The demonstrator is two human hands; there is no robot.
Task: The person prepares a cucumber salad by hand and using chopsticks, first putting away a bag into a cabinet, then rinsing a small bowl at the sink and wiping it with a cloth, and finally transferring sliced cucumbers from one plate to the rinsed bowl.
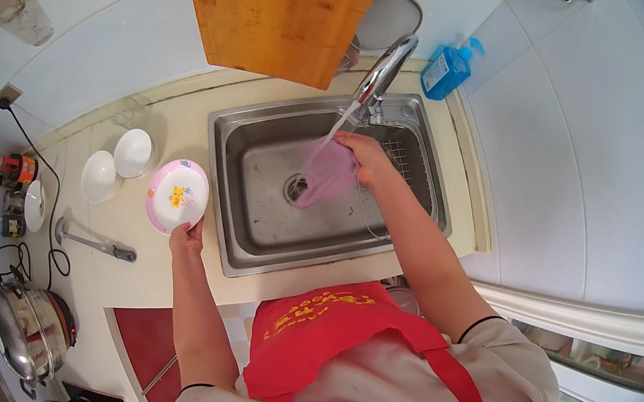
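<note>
My left hand (187,236) grips the near rim of a white plate with a pink border and a cartoon print (176,195), above the counter left of the sink. In my right hand (362,153) is a purple cloth (330,171), blurred, held over the stainless steel sink (275,227). Water runs from the chrome faucet (383,71) onto the cloth. Beneath the cloth's left edge the drain (297,188) shows in part. A wire rack (396,157) lies at the basin's right side, partly hidden by my right arm.
Two white bowls (99,177) (134,153) and a ladle (94,240) occupy the counter at left. Farther left stands a lidded steel pot (26,330). A wooden cutting board (292,10) overhangs the sink's back edge. Blue pump bottle (446,73) stands at back right.
</note>
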